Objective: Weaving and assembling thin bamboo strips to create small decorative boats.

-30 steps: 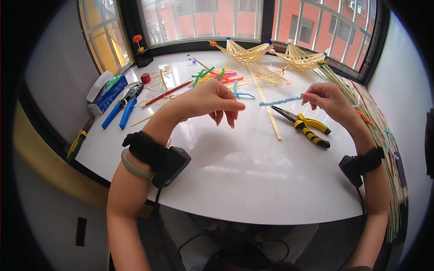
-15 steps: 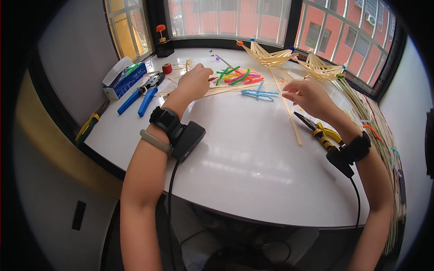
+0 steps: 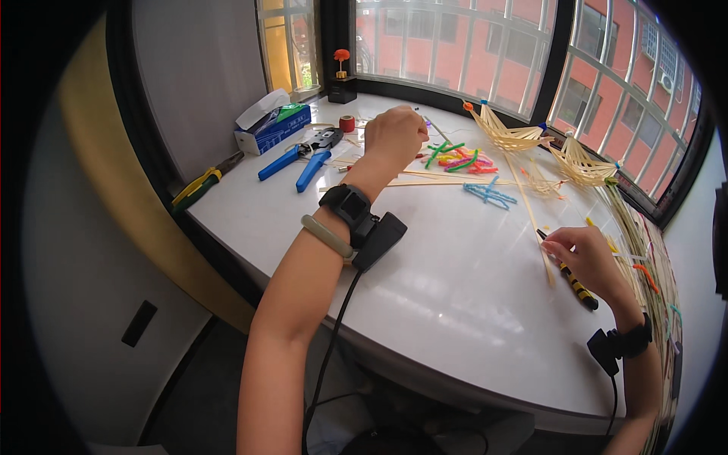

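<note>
My left hand (image 3: 396,135) is raised over the back of the table, its fingers curled closed. Whatever they may hold is hidden behind the knuckles. Near it lie a pile of coloured pipe cleaners (image 3: 462,158) and several thin pale bamboo strips (image 3: 436,182). My right hand (image 3: 582,259) hovers low over the yellow-and-black needle-nose pliers (image 3: 582,291), covering their middle; jaw tip and one handle end show. Thumb and fingers are pinched together, and I cannot make out anything between them. A single bamboo strip (image 3: 547,265) runs just left of that hand.
Blue-handled pliers (image 3: 311,165), a red tape roll (image 3: 346,123) and a tissue box (image 3: 273,130) stand left. Light blue pipe cleaners (image 3: 489,194) lie mid-table. Two woven bamboo pieces (image 3: 512,135) sit by the window; long bundled strips (image 3: 637,243) line the right edge.
The view has turned left, so the table appears shifted right. My right hand has come nearer, down over the needle-nose pliers. My left hand has moved up and right toward the back.
</note>
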`<action>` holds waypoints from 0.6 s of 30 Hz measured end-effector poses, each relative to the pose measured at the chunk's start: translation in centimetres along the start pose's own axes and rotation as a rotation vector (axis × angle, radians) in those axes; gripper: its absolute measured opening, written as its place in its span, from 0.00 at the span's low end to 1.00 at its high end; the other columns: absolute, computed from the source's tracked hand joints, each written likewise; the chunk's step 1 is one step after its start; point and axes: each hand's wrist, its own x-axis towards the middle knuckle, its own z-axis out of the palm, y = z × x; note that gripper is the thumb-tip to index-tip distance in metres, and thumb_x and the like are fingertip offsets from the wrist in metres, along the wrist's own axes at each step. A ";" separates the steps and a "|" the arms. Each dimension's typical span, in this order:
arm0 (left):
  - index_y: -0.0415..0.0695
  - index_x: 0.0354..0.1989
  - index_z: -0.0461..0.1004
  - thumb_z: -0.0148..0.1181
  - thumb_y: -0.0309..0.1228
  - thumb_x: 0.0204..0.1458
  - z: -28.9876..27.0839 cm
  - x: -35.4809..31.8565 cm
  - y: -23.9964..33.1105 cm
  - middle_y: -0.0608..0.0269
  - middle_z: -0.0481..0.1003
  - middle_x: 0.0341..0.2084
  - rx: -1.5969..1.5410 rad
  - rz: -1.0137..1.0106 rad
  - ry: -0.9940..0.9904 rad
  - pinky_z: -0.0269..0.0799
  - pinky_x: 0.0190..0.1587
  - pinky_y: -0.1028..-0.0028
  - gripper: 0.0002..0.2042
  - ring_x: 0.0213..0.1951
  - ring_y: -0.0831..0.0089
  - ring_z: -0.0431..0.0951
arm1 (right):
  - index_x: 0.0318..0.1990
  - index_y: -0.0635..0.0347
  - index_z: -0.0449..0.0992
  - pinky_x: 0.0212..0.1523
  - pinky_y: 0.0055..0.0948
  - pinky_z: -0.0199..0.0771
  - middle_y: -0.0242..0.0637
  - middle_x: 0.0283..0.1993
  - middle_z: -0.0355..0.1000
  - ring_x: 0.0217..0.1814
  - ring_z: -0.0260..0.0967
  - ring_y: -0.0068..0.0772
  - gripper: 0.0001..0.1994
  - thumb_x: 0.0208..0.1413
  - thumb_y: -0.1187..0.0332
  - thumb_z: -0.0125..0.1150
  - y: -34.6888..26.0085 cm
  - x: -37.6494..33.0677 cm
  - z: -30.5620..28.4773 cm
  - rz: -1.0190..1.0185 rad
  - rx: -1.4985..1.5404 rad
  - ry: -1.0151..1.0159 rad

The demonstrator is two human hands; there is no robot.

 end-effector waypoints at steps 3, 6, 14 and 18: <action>0.48 0.27 0.81 0.62 0.34 0.44 -2.9 1.2 -0.7 0.64 0.74 0.29 -0.129 -0.094 0.202 0.70 0.35 0.70 0.05 0.32 0.67 0.77 | 0.33 0.65 0.78 0.30 0.26 0.67 0.40 0.24 0.74 0.23 0.69 0.31 0.08 0.52 0.68 0.58 0.9 -0.6 -0.3 -0.006 0.042 0.036; 0.46 0.27 0.81 0.63 0.35 0.44 -5.0 2.3 -2.7 0.65 0.76 0.28 -0.085 -0.160 0.284 0.72 0.32 0.70 0.07 0.25 0.68 0.77 | 0.33 0.66 0.78 0.29 0.24 0.68 0.39 0.24 0.74 0.23 0.70 0.28 0.08 0.53 0.70 0.58 1.1 -1.1 -0.7 0.024 0.088 0.060; 0.45 0.35 0.79 0.60 0.33 0.43 -3.6 2.7 -8.6 0.56 0.78 0.32 0.051 -0.409 0.025 0.72 0.42 0.68 0.11 0.36 0.63 0.78 | 0.33 0.67 0.78 0.28 0.21 0.68 0.37 0.23 0.74 0.23 0.70 0.24 0.08 0.53 0.70 0.58 1.2 -2.7 -0.7 0.165 0.183 -0.012; 0.43 0.49 0.71 0.60 0.35 0.45 -2.6 2.3 -8.4 0.51 0.74 0.43 0.108 -0.373 -0.092 0.69 0.49 0.63 0.21 0.46 0.57 0.75 | 0.34 0.67 0.78 0.27 0.20 0.67 0.37 0.22 0.74 0.23 0.70 0.22 0.08 0.53 0.69 0.58 1.9 -3.3 -0.9 0.065 0.065 0.029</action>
